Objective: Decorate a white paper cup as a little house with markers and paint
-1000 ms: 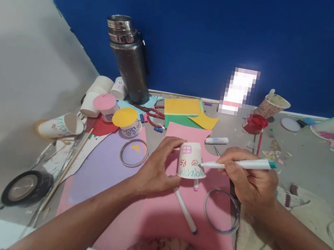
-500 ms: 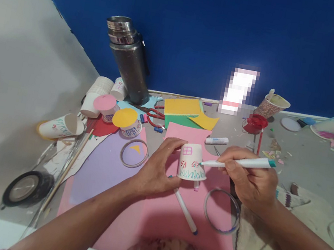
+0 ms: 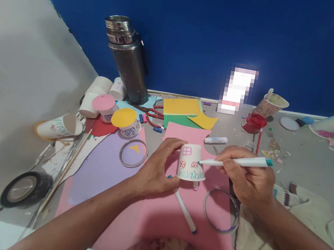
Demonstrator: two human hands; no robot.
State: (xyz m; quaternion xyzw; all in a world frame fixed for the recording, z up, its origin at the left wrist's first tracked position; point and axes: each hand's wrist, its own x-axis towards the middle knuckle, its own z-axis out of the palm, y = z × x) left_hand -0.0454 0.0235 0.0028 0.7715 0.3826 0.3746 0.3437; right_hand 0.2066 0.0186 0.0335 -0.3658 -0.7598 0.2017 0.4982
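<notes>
My left hand [image 3: 159, 169] grips an upside-down white paper cup [image 3: 192, 161] by its left side, thumb near the rim and fingers at the top. Drawn on the cup are a pink window, red dotted flowers and green grass along the rim. In my right hand [image 3: 250, 176] is a white marker [image 3: 238, 161] with a green end, held like a pen. Its tip is at the cup's right side, beside a flower. Below the cup, a white marker with a blue end [image 3: 185, 212] lies on pink paper [image 3: 163, 238]. A ring [image 3: 221, 211] lies to the right.
At the left are purple paper [image 3: 93, 176], another ring [image 3: 133, 153], decorated cups with a pink top [image 3: 103, 104] and yellow top [image 3: 124, 118], and a tape roll [image 3: 22, 190]. A tall flask [image 3: 128, 66] stands behind. Cloth [image 3: 259, 240] lies on the right.
The view has shifted very slightly. My right hand and the marker have moved a touch left. The left hand keeps its hold on the cup.
</notes>
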